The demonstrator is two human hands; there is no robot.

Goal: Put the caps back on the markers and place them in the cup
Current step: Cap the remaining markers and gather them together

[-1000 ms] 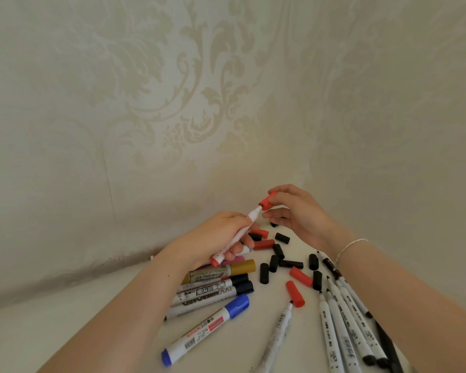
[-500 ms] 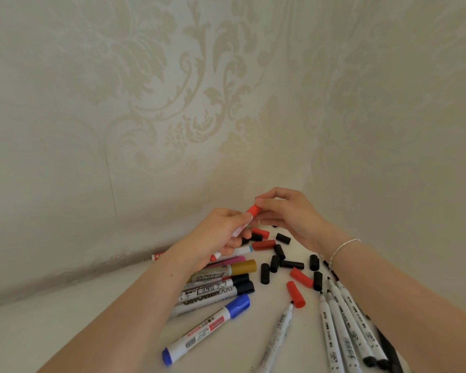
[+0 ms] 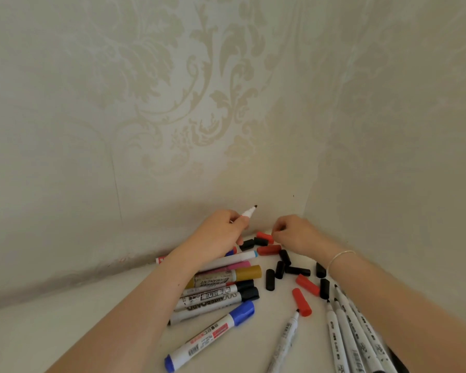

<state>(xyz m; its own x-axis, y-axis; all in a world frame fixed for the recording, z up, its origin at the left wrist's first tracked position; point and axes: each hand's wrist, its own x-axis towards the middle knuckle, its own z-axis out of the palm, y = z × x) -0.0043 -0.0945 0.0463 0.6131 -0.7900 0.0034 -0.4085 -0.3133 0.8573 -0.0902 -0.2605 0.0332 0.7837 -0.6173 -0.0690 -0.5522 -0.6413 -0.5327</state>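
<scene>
White marker [image 3: 246, 213], uncapped, dark tip up and tilted right, gripped in left hand [image 3: 222, 232]. Right hand [image 3: 293, 232] apart from it, down near the wall corner, fingers curled beside a red cap [image 3: 264, 236]; cannot tell if it's pinching the cap. Loose black caps [image 3: 270, 279] and red caps [image 3: 301, 302] scattered on the white table [image 3: 92, 332]. Capped markers lie under left forearm, blue-capped marker [image 3: 210, 336] nearest. Uncapped white markers [image 3: 345, 332] fanned under right forearm. Patterned wallpaper [image 3: 172, 103] behind.
</scene>
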